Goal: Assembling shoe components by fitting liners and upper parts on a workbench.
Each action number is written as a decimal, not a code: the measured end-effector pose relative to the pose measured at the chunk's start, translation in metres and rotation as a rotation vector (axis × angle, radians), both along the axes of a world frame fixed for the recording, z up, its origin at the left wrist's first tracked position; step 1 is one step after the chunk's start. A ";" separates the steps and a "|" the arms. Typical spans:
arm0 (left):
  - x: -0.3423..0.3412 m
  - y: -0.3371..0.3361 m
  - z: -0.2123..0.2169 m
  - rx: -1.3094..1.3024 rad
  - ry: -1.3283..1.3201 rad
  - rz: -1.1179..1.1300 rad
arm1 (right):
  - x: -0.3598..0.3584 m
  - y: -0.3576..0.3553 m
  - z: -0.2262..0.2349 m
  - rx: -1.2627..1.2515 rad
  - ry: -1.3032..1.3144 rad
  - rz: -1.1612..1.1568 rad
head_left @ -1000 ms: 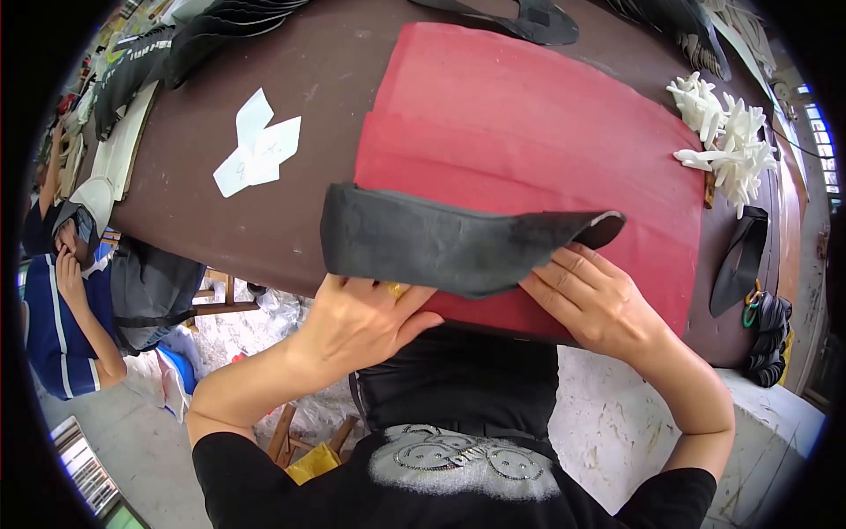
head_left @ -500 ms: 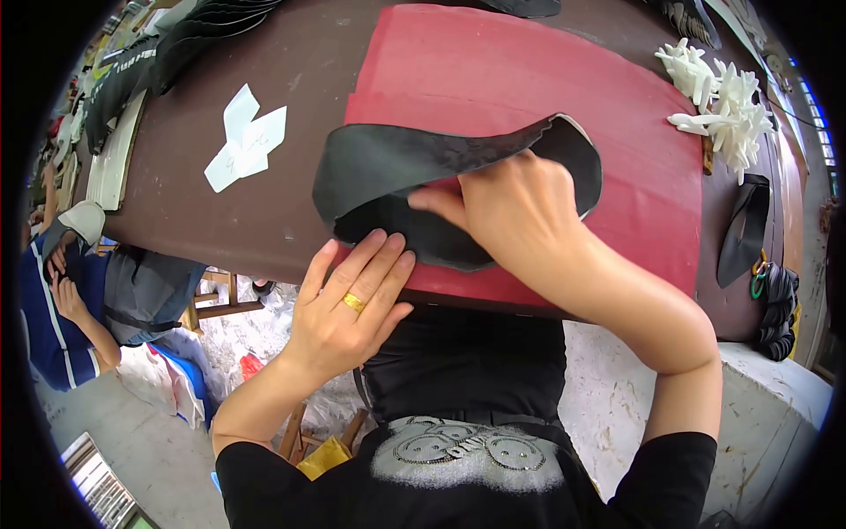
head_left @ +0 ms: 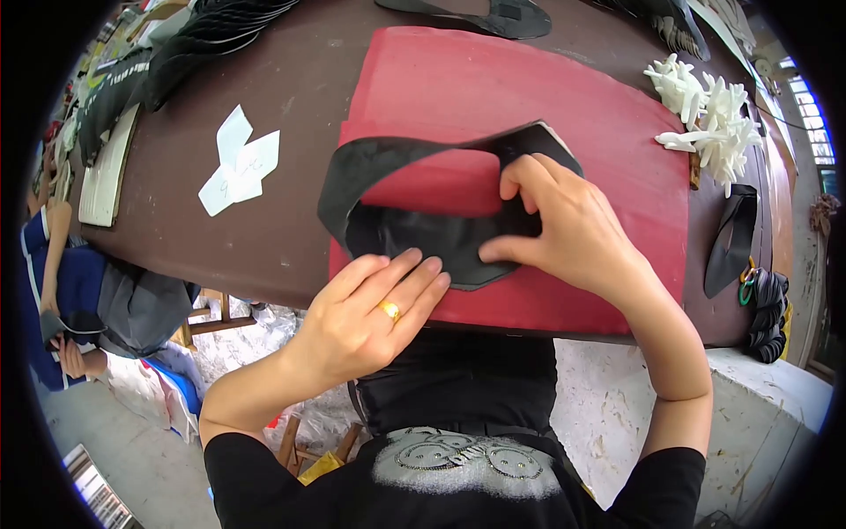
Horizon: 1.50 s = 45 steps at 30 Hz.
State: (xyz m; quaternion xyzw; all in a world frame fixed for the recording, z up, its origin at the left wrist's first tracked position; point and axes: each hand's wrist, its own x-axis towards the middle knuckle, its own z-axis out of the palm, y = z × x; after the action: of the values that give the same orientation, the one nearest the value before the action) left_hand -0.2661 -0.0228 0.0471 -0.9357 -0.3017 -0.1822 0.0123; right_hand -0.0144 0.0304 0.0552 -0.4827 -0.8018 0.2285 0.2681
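A black leather-like piece point(head_left: 348, 181), bent into a loose loop, stands on a red mat point(head_left: 441, 70). Its pale edge shows at the upper right, and the mat is visible through the loop's middle. My left hand point(head_left: 370, 313), with a gold ring, rests its outstretched fingers on the near edge of the piece. My right hand point(head_left: 573, 220) is over the loop's right side, fingers curled and thumb apart from them. The thumb is at the loop's near inner wall. Nothing shows gripped between thumb and fingers, though some fingertips are hidden.
White notched paper scraps point(head_left: 238, 163) lie left of the mat. White finger-like pieces point(head_left: 718, 119) are heaped at the right, above another black loop point(head_left: 733, 242). Stacked black pieces point(head_left: 211, 44) stand far left. A person in blue point(head_left: 75, 282) sits at the left.
My right hand has moved right and lifted out of the loop's middle, its thumb drawn away from the fingers. The loop's opening has widened. My left hand stays at the near edge.
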 end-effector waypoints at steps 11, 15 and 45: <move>0.006 -0.014 0.000 0.005 -0.005 0.064 | -0.023 0.000 0.004 0.108 -0.306 -0.188; 0.009 -0.014 0.000 0.028 -0.021 0.067 | -0.020 0.004 0.007 0.024 -0.353 -0.211; 0.040 -0.005 -0.005 -0.041 -0.128 0.016 | 0.055 0.018 0.020 0.171 -0.283 0.178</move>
State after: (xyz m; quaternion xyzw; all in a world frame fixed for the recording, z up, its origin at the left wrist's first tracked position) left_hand -0.2258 -0.0278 0.0423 -0.9198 -0.3130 -0.2354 -0.0247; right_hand 0.0409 0.0481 0.0756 -0.4127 -0.8875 0.1120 0.1715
